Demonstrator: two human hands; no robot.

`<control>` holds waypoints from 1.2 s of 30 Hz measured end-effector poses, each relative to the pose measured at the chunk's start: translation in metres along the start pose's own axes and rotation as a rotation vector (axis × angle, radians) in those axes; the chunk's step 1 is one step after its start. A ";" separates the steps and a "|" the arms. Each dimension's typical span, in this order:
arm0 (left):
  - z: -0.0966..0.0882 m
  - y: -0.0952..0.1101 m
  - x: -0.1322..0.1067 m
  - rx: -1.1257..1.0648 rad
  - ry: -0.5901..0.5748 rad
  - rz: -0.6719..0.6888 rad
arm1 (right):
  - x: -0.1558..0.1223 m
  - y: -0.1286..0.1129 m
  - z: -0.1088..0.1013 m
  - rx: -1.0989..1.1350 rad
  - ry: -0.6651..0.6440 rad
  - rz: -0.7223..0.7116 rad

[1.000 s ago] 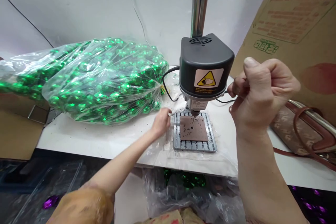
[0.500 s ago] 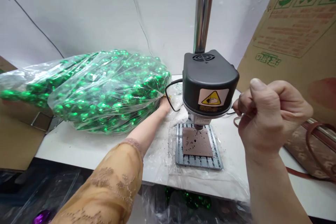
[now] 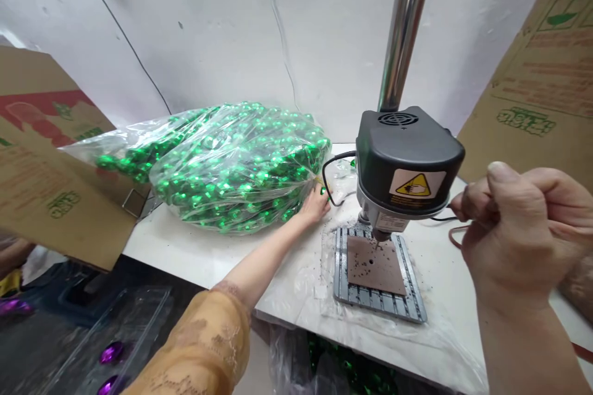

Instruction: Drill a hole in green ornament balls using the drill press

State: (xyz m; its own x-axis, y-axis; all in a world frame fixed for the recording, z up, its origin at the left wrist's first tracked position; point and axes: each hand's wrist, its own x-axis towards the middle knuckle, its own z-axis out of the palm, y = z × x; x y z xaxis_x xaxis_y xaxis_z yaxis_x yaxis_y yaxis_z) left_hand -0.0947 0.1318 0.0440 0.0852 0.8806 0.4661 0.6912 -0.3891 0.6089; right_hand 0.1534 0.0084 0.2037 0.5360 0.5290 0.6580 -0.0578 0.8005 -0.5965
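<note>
We're getting bright, even light, with only soft shadows on the white wall [image 3: 222, 31]. Hard glare on the plastic bag [image 3: 241, 179]. Wide-angle lean on the steel drill-press column [image 3: 405, 31]; right hand [image 3: 523, 234] slightly soft.

Your left hand [image 3: 315, 207] reaches past the sheer tan sleeve [image 3: 199, 345] and lies open against the tied end of a clear plastic bag of shiny green beads [image 3: 241, 173]. Your right hand [image 3: 519, 228] is raised in a loose fist, pinching a thin brown loop [image 3: 456, 237] at the right of a mini bench drill [image 3: 407, 160]. The drill's bit sits just above a brown square plate [image 3: 375, 265], which lies on a slotted metal base [image 3: 380, 302]. Dark specks of debris dot the plate and the plastic sheet [image 3: 315, 302] under the base.
</note>
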 end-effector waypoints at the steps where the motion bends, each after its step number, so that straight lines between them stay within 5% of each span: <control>1: -0.006 -0.002 -0.014 0.002 -0.016 0.002 | 0.000 0.001 0.000 0.006 0.003 -0.002; 4: -0.021 0.000 -0.060 -0.105 0.064 -0.059 | 0.000 0.001 0.001 0.020 0.005 0.003; 7: -0.024 0.015 -0.102 -0.508 0.245 -0.290 | 0.000 0.001 0.001 0.010 -0.001 0.010; 10: -0.018 0.041 -0.127 -0.960 0.198 -0.521 | 0.000 0.000 0.000 -0.009 0.000 0.011; 12: -0.011 0.058 -0.133 -1.066 0.119 -0.579 | 0.001 0.001 0.000 -0.003 -0.003 0.000; 16: 0.011 0.078 -0.129 -0.998 0.060 -0.533 | 0.002 0.003 -0.003 0.009 -0.025 0.008; 23: 0.045 0.070 -0.122 -0.799 0.004 -0.423 | 0.001 0.005 -0.004 -0.025 -0.066 -0.016; 36: 0.043 0.072 -0.121 -0.514 -0.128 -0.200 | -0.001 0.012 -0.008 -0.078 -0.122 -0.115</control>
State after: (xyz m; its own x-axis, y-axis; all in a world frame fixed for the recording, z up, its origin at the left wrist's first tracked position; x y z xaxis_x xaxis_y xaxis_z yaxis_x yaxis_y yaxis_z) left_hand -0.0242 0.0084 0.0041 0.0964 0.9641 0.2475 0.2675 -0.2646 0.9265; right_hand 0.1588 0.0152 0.1927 0.4288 0.4693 0.7719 0.0657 0.8360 -0.5448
